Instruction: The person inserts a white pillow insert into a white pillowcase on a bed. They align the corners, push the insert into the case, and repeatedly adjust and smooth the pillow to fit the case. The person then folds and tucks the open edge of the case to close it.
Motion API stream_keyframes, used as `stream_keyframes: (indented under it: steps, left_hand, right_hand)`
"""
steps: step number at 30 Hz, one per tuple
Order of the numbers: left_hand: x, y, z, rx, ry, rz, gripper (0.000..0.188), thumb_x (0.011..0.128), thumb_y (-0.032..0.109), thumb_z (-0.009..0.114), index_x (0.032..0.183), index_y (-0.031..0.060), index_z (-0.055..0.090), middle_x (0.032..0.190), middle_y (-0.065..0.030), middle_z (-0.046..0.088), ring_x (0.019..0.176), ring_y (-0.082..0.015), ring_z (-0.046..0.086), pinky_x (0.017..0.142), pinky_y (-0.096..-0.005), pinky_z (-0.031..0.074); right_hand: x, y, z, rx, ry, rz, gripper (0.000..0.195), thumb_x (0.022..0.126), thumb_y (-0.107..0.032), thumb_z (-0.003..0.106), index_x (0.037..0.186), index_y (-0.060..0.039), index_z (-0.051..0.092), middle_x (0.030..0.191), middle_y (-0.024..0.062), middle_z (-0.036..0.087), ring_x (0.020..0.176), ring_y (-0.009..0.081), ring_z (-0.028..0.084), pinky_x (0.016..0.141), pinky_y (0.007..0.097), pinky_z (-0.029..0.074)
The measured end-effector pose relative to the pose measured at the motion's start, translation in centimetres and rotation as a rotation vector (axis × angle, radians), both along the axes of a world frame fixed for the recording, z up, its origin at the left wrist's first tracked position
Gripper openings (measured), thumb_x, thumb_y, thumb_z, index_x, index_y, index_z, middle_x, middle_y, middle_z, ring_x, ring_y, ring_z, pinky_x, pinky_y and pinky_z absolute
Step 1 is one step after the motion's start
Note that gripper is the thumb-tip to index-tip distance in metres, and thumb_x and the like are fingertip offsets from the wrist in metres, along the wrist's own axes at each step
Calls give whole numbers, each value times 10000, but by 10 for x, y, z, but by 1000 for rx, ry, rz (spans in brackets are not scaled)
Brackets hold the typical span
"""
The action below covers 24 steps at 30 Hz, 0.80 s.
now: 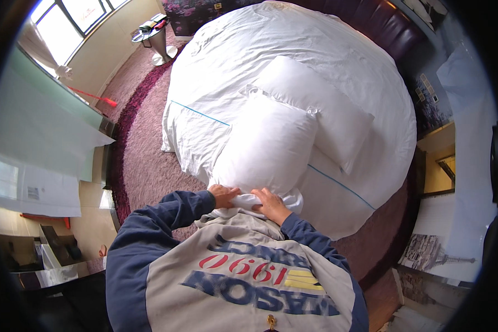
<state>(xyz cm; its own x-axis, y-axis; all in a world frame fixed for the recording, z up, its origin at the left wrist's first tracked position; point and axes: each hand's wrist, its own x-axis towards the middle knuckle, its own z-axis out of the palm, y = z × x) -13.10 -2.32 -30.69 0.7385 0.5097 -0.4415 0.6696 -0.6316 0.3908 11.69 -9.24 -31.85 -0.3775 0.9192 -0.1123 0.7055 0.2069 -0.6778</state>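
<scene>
A plump white pillow (269,145) lies at the near edge of a round bed (216,54) with a white sheet. Its near end sits in a loose fold of white pillowcase fabric (249,201) close to my body. My left hand (225,196) grips that fabric at its left side, the fingertips pressed into it. On the right side, my right hand (272,204) has its fingers curled over the same bunched fabric. Beyond it, a second white pillow (311,99) lies partly under the first one. Blue stripes (341,185) cross the sheet on both sides.
A pinkish carpet (157,174) with a dark purple border surrounds the bed. At the far left stands a small metal side table (159,43) with items on top, near a window (83,16). A dark padded headboard (369,20) curves behind the bed.
</scene>
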Motion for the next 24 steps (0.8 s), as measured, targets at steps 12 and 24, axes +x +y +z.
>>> stream_keyframes:
  steps: [12,24]
  left_hand:
    - [1,65,-42,166,-359,467,198,880,91,559,1076,66,561,854,-248,668,826,-446,657,734,-530,503]
    - [8,79,-12,-45,-139,216,733,753,608,747,1201,55,574,892,-231,697,874,-410,678,761,-476,527]
  right_hand:
    - [-7,70,-59,12,43,-221,214,918,-206,571,1079,-64,565,947,252,673,905,447,640,787,531,511]
    - [1,64,-20,108,-98,-101,171,895,-212,631,989,-68,629,975,177,672,910,378,653,797,479,515]
